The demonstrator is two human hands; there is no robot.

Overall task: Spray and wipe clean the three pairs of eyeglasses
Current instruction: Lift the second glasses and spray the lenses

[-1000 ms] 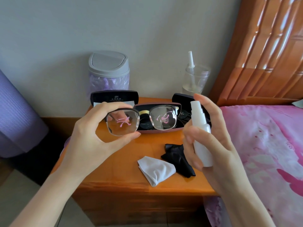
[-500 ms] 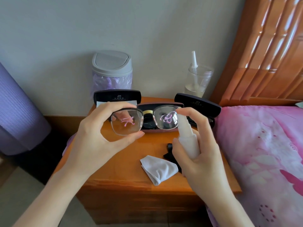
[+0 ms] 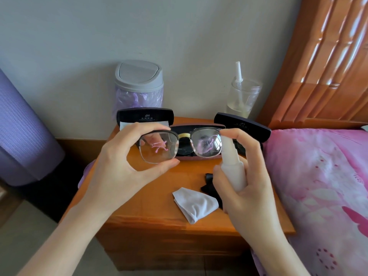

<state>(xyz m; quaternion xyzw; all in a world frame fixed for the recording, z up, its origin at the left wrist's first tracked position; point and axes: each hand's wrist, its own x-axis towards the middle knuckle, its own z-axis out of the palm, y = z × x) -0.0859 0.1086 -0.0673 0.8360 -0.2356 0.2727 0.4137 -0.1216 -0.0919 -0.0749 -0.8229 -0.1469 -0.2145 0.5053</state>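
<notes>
My left hand point(image 3: 117, 172) pinches a pair of black-browed eyeglasses point(image 3: 180, 145) by the rim of one lens, lifted above the nightstand. Pink marks show on both lenses, and the right-hand lens looks misted. A small white spray bottle point(image 3: 233, 168) stands in the grip of my right hand point(image 3: 249, 184), its nozzle right beside that misted lens and a fingertip on top of it. A white cloth point(image 3: 194, 204) and a black cloth point(image 3: 208, 183) lie on the wood below. Open glasses cases point(image 3: 145, 116) point(image 3: 243, 126) sit behind; their contents are mostly hidden.
The wooden nightstand point(image 3: 155, 220) stands against the wall. At its back are a small grey lidded bin point(image 3: 139, 84) and a clear cup point(image 3: 244, 96) holding a white dropper. A pink bedspread point(image 3: 318, 186) and wooden headboard point(image 3: 328, 66) fill the right; a purple rolled mat point(image 3: 22, 126) stands left.
My right hand brought the spray bottle leftwards and closer, up to the right-hand lens, which now looks fogged. The left hand kept the glasses nearly in place.
</notes>
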